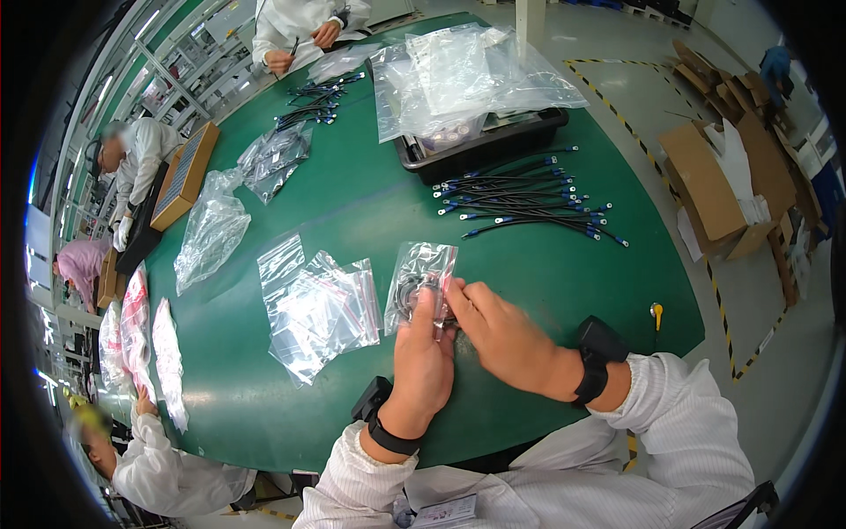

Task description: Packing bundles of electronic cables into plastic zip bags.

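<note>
A small clear zip bag with something dark and coiled inside, perhaps a cable, is held just above the green table. My left hand grips its lower part, with the thumb pressed on the front. At the bag's right edge, my right hand closes its fingertips on the plastic by the red seal strip. Immediately left of my hands lies a loose pile of flat clear zip bags with red strips. Beyond my hands, several black cables with blue-sleeved ring terminals are spread out.
A black bin topped with clear plastic bags stands at the back of the green table. Crumpled bags lie left, more cables far off. A yellow-headed item is near the right edge. Co-workers occupy the far and left sides.
</note>
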A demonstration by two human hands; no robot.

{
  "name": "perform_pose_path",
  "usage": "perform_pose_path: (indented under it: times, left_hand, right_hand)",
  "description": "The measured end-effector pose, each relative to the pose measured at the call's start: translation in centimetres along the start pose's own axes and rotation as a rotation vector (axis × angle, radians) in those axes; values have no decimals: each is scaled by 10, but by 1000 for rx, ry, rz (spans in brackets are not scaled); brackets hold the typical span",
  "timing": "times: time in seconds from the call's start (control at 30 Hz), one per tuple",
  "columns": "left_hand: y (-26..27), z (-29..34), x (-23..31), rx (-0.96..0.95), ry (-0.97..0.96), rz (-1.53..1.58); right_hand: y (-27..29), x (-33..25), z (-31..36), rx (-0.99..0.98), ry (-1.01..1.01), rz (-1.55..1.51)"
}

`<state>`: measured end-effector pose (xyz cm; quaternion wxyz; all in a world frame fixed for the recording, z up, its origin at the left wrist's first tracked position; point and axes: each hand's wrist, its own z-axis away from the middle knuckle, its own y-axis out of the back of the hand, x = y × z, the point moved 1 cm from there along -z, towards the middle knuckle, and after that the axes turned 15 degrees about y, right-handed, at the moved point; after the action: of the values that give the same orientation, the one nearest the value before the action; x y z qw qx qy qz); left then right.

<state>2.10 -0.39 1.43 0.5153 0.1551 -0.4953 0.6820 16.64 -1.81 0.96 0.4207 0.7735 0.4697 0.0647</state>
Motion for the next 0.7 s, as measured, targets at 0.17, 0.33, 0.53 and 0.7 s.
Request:
perform_pose_path:
  times: [0.17,0.33,0.53,0.7]
  left_hand:
    - [-12,10,0,-75,286,-289]
    - [5,19,21,-247,425,-730]
    - [5,44,54,124,-121,-827]
    - [11,9,30,382,-533,-1288]
  right_hand:
    - [7,8,2,-138,-87,64]
    - [15,18,0,-214,-109,110]
    - [12,20,2,-204,-37,1]
    - [8,14,0,-228,-27,67]
